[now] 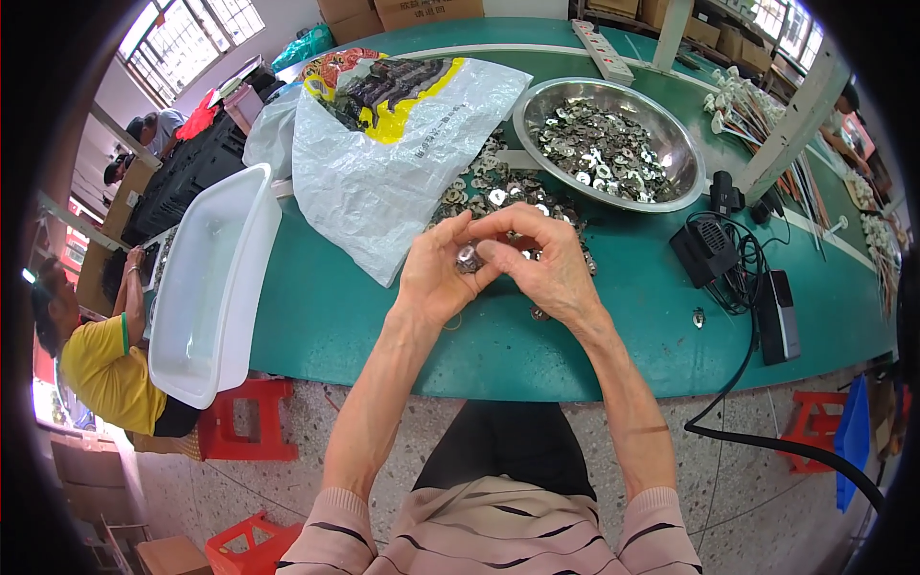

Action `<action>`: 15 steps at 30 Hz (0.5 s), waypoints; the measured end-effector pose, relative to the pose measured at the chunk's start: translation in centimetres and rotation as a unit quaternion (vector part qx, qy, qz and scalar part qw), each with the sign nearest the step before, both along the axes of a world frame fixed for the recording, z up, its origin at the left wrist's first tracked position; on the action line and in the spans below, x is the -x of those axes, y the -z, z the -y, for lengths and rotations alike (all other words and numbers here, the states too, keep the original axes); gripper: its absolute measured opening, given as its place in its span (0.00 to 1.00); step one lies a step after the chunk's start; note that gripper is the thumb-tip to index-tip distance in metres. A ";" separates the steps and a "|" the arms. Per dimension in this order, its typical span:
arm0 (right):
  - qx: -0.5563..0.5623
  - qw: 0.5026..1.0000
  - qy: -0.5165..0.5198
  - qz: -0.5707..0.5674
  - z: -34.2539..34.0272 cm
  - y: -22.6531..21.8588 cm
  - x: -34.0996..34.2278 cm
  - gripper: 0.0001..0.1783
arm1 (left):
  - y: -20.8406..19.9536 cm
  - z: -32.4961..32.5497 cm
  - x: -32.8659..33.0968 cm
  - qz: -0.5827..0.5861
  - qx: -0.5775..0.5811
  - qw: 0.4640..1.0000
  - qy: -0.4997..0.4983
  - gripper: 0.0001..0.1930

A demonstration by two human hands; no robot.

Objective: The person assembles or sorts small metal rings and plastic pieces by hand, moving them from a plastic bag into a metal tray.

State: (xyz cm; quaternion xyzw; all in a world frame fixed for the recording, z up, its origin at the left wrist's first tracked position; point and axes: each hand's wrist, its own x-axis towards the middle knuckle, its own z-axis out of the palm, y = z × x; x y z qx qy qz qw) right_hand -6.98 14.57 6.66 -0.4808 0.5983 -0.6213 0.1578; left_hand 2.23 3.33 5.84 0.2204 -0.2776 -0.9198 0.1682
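Above the green table's near side, my two hands meet. My left hand [433, 272] is cupped, its fingers curled round a small shiny metal part [468, 258]. From the right, the thumb and forefinger of my right hand [554, 266] close toward that same part and seem to touch it; whether they pinch a second piece is hidden. Just beyond my hands lies a loose pile of small metal parts [496, 197]. Many more fill a wide steel bowl [692, 182] at the far right of the pile.
A white woven sack [369, 192] lies left of the pile. A white plastic tub [235, 287] stands at the table's left edge, near a person in a yellow shirt [110, 369]. Black power adapters with cables [704, 251] and a single metal part [699, 317] lie at right.
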 end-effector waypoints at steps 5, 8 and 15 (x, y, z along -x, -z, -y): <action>-0.065 0.994 0.083 0.024 -0.6 0.2 1.3 0.09 | 1.6 2.3 -0.8 -0.049 -0.037 0.998 0.018 0.10; -0.200 0.946 0.115 -0.226 -0.8 0.8 1.3 0.10 | 1.1 2.2 -0.7 -0.049 -0.058 0.997 -0.007 0.10; -0.220 0.932 0.124 -0.260 -0.8 0.9 1.5 0.07 | 1.0 2.1 -0.7 -0.059 -0.049 0.997 0.001 0.09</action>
